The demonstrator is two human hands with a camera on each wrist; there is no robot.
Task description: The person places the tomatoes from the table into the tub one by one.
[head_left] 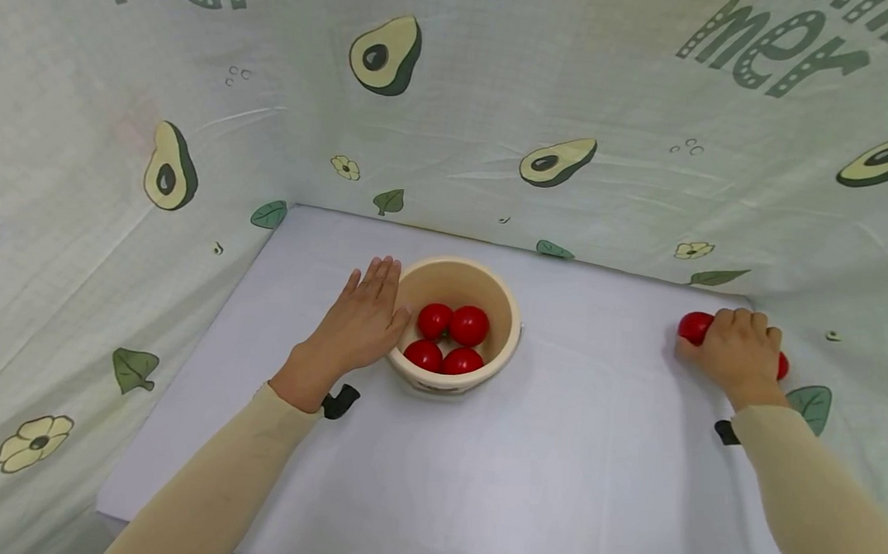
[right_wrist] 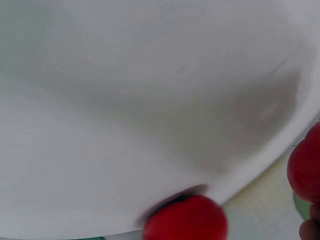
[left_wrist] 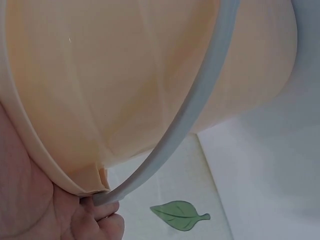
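A cream bucket (head_left: 513, 338) stands on the white table with several red tomatoes (head_left: 469, 325) inside. My left hand (head_left: 364, 319) rests against its left rim, fingers straight and thumb over the edge. In the left wrist view, the palm touches the rim beside the joint of the grey handle (left_wrist: 185, 110). At the table's right side, my right hand (head_left: 741, 356) holds a red tomato (head_left: 695, 328) at its thumb side. Another tomato (head_left: 783, 366) shows past the hand's right edge, partly hidden. The right wrist view shows one tomato (right_wrist: 187, 222) low down and one by the fingertips (right_wrist: 312, 230).
The white table (head_left: 578, 448) runs under both arms. A pale cloth (head_left: 458, 129) printed with avocados, leaves and flowers hangs behind and along the sides. Black straps (head_left: 342, 401) show at the wrists.
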